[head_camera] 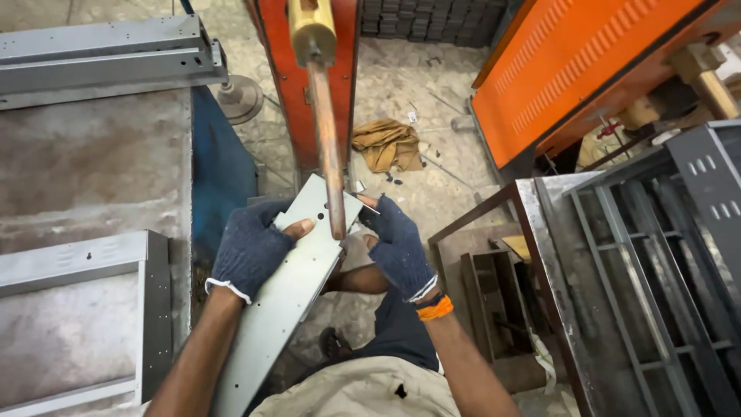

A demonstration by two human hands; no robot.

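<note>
A long grey sheet-metal strip [285, 286] with small holes runs from my lap up to a copper electrode rod [328, 147] that comes down from a brass-coloured fitting on an orange machine. My left hand [251, 247], in a dark fingerless glove, grips the strip's left edge, thumb on top. My right hand [397, 243], gloved the same way with an orange band at the wrist, holds the strip's upper right corner beside the rod tip. The rod's tip sits on the strip's upper end.
A worn grey workbench [93, 170] on the left carries a grey metal frame [150, 309] and a channel piece [100, 58]. On the right stand an orange vented cover [587, 69] and stacked dark metal frames [648, 255]. A tan rag [386, 143] lies on the concrete floor.
</note>
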